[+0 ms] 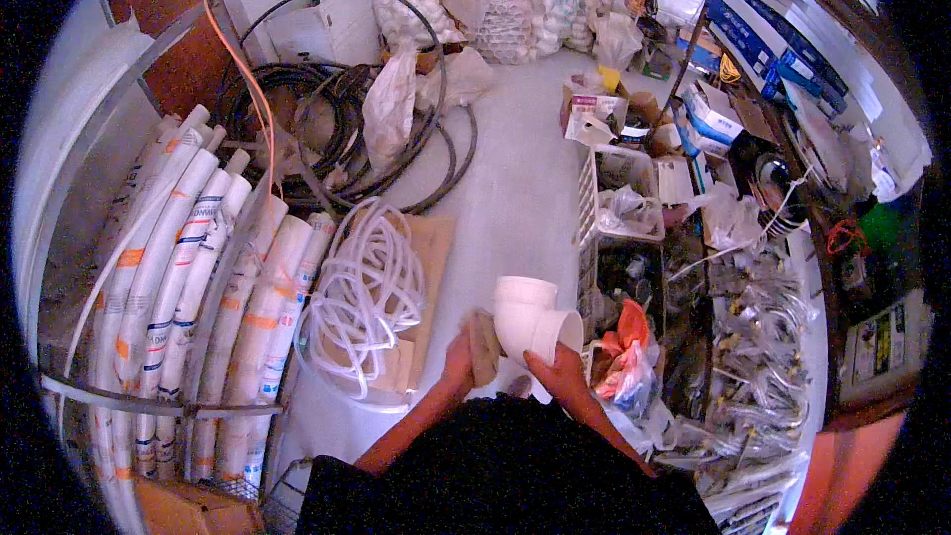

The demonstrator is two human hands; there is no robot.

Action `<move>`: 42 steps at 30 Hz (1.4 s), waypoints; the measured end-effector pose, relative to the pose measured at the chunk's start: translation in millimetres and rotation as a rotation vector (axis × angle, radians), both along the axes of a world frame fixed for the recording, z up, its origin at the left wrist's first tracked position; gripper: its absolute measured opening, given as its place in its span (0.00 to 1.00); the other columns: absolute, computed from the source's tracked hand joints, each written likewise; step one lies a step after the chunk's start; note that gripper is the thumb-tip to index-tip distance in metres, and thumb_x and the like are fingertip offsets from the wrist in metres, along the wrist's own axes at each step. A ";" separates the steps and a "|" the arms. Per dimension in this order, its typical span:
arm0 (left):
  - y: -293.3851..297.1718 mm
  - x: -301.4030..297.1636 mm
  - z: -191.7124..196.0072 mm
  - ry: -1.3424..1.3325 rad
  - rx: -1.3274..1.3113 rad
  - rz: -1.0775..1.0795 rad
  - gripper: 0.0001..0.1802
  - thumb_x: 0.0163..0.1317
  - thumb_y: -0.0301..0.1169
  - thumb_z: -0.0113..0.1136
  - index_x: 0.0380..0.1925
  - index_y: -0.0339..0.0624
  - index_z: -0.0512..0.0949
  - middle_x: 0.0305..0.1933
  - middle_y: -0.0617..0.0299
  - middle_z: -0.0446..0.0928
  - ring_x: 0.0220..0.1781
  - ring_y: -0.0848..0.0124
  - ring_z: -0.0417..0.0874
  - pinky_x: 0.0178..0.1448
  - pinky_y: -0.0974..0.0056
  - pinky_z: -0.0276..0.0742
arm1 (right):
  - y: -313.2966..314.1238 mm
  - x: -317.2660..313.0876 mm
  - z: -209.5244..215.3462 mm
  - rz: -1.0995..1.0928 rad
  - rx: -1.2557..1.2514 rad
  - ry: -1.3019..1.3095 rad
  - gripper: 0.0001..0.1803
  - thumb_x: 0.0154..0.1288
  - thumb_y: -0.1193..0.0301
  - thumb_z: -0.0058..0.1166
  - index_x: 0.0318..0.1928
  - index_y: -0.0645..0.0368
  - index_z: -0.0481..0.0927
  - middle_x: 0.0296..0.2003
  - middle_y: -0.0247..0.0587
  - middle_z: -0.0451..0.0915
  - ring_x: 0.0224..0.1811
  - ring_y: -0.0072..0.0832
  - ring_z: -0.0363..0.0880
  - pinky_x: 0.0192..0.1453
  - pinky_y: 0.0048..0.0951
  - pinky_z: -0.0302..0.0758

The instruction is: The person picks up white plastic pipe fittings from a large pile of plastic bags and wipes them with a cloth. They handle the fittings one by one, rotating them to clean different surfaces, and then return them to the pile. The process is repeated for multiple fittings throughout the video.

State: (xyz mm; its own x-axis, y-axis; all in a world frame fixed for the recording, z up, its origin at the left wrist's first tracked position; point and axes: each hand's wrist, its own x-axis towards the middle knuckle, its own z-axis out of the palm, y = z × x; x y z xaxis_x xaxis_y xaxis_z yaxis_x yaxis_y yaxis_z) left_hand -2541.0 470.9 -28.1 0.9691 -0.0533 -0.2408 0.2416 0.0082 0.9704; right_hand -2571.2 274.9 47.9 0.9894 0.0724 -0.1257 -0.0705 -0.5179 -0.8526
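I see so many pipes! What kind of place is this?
Probably a plumbing supply storeroom: white pipes stand bundled, black hose coils lie on the floor, and the right hand holds a white pipe elbow.

From here I count one white pipe elbow [530, 322] in my right grip [560, 372], one tan cloth [483, 347] in my left grip [458, 362] — and one coil of clear hose [367, 297] just left of it.

pipe elbow [530, 322]: white | pad [484, 347] beside it: tan, perhaps cloth | hose coil [365, 292] left of the hands: clear-white | standing pipes [188, 277]: white, orange-and-blue bands | cable coils [332, 109]: black
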 end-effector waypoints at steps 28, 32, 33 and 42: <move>5.1 355.4 55.0 -0.043 0.057 -0.065 0.24 0.65 0.43 0.54 0.53 0.37 0.72 0.49 0.60 0.77 0.49 0.71 0.76 0.54 0.65 0.72 | -41.1 300.3 21.7 -0.068 0.213 0.308 0.25 0.51 0.61 0.65 0.47 0.64 0.79 0.40 0.44 0.82 0.40 0.30 0.81 0.46 0.33 0.77; 30.7 403.5 66.3 0.002 0.056 -0.031 0.23 0.66 0.44 0.53 0.50 0.37 0.74 0.47 0.62 0.77 0.47 0.72 0.75 0.52 0.65 0.72 | -41.1 348.4 29.6 -0.216 0.517 0.363 0.28 0.47 0.58 0.68 0.46 0.63 0.79 0.38 0.42 0.82 0.38 0.33 0.81 0.46 0.34 0.77; 38.3 413.1 62.7 -0.011 0.026 -0.026 0.23 0.66 0.45 0.53 0.50 0.38 0.75 0.46 0.63 0.77 0.46 0.72 0.75 0.51 0.66 0.72 | -36.3 359.1 31.8 -0.252 0.603 0.363 0.28 0.47 0.59 0.68 0.47 0.63 0.79 0.38 0.42 0.82 0.38 0.33 0.81 0.45 0.34 0.77; 13.8 500.6 91.6 0.179 -0.572 0.005 0.29 0.69 0.51 0.42 0.59 0.41 0.67 0.57 0.55 0.72 0.58 0.65 0.72 0.61 0.60 0.69 | -18.1 436.4 33.1 -0.505 1.179 0.352 0.36 0.49 0.62 0.60 0.58 0.65 0.67 0.48 0.50 0.77 0.47 0.45 0.78 0.49 0.46 0.77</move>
State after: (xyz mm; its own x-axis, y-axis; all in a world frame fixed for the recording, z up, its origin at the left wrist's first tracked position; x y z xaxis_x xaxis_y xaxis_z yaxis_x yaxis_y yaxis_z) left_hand -2040.4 484.7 63.5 0.9166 -0.2186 -0.3349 0.3998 0.5186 0.7558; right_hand -2134.8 256.9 81.0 0.8674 -0.0490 -0.4952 -0.3433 0.6616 -0.6667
